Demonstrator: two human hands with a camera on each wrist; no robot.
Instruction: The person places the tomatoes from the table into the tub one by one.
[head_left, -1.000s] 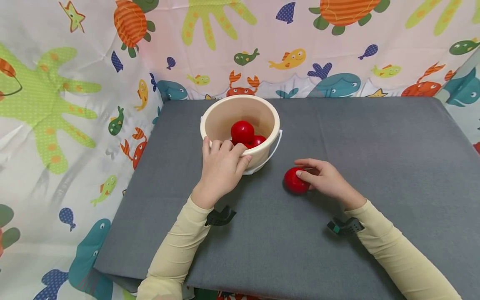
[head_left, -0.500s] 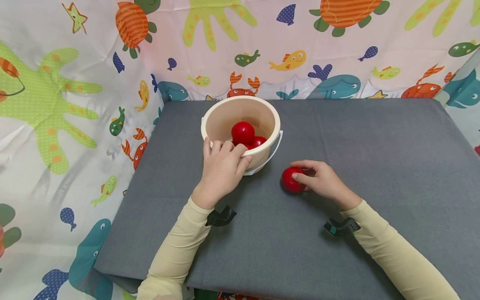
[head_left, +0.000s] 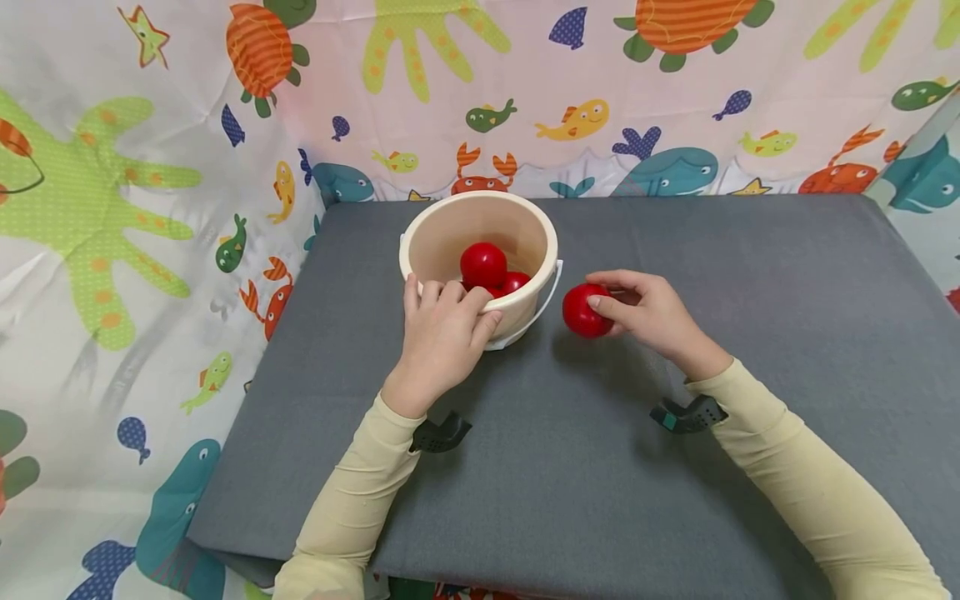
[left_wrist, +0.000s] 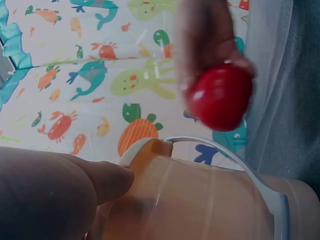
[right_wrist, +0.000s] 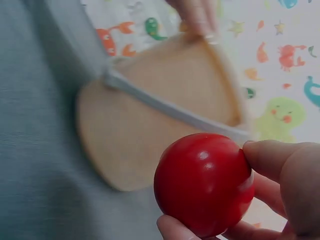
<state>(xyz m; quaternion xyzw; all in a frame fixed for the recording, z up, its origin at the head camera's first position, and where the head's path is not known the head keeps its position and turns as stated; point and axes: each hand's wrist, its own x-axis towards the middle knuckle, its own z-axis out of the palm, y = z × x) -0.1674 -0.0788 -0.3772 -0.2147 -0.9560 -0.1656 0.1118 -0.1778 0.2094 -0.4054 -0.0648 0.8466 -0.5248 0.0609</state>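
Note:
A cream bucket with a white handle stands on the grey table. My left hand grips its near rim, fingers over the edge and thumb outside. Inside lie several glossy red balls, partly hidden behind the rim and the fingers. Right of the bucket, my right hand holds another red ball above the table, between thumb and fingers. Up close in the right wrist view, this ball is smooth and apple-sized. The bucket appears blurred behind it.
Grey cloth covers the table, whose front edge runs along the bottom of the head view. A curtain printed with sea animals hangs behind and at the left. Each wrist wears a black band.
My right hand has lifted the red ball off the table, after a small shift left toward the bucket. The left hand and the bucket stay in place.

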